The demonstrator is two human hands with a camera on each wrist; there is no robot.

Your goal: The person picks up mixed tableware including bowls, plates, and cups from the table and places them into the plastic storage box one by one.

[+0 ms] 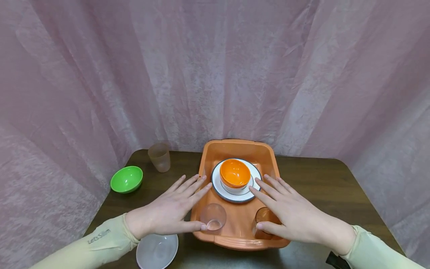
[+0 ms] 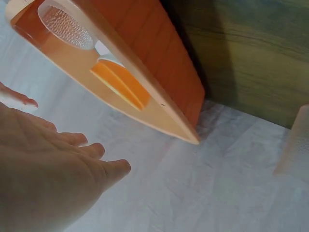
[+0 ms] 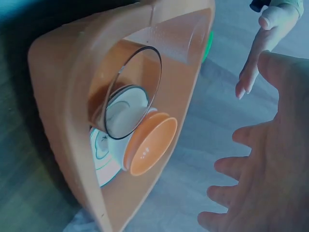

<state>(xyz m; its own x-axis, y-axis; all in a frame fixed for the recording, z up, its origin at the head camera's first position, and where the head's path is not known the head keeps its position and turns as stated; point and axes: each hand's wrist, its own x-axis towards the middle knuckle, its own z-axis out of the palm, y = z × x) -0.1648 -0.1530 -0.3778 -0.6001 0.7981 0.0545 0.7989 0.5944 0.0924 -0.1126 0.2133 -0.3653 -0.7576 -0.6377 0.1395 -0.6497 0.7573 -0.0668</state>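
Note:
Both hands hover palm-down over an orange plastic tub (image 1: 235,244), fingers spread and holding nothing. My left hand (image 1: 169,211) is above the tub's left side, near a clear plastic cup (image 1: 213,216). Over the right side is my right hand (image 1: 295,216), partly covering a brown-tinted glass (image 1: 263,215). Inside the tub, orange bowls (image 1: 235,172) sit on a white bowl (image 1: 233,189), which stands on white plates (image 1: 217,188) with dark rims. In the right wrist view, the tinted glass (image 3: 133,92) stands in front of the bowls.
On the wooden table (image 1: 319,183), a green bowl (image 1: 127,179) and a frosted cup (image 1: 159,157) stand left of the tub. A whitish bowl (image 1: 157,251) lies by the left forearm, partly hidden by it. Pink curtain (image 1: 225,74) hangs behind the table.

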